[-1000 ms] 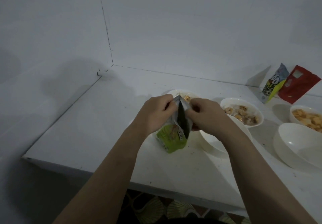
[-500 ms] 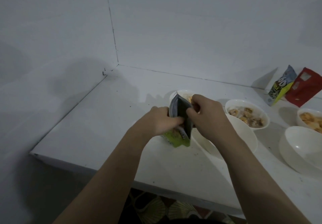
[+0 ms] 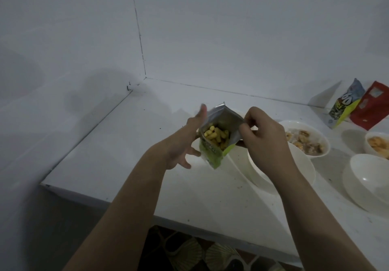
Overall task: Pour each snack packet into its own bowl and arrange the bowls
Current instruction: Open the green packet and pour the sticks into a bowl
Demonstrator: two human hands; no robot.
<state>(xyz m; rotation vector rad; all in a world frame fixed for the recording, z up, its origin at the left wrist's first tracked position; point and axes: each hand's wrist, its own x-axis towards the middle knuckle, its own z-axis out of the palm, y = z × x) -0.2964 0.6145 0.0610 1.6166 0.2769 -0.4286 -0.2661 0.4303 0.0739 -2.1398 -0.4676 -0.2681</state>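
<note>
Two hands meet over the white desk [image 3: 117, 165] around a green snack packet [image 3: 214, 144], torn wide at the top and showing yellow puffs [image 3: 216, 137] inside. Dim light blurs the print on the packet, and my left hand [image 3: 185, 142] is smeared by motion at the thumb; its fingers are spread and loose beside the packet's left wall, and whether they touch the foil I cannot tell. My right hand [image 3: 263, 142] pinches the packet's right edge between thumb and curled fingers, holding it up off the desk. That hand and wrist hide much of an empty white bowl [image 3: 303, 165] below. Behind it, another bowl [image 3: 315, 142] holds mixed snacks too murky to identify. At the far right, a third bowl [image 3: 376, 146] with orange pieces and a second empty bowl [image 3: 366, 182] are cut off by the picture's edge. Two more packets, one blue-and-yellow [image 3: 345, 104], one red [image 3: 370, 106], lean against the wall.
</note>
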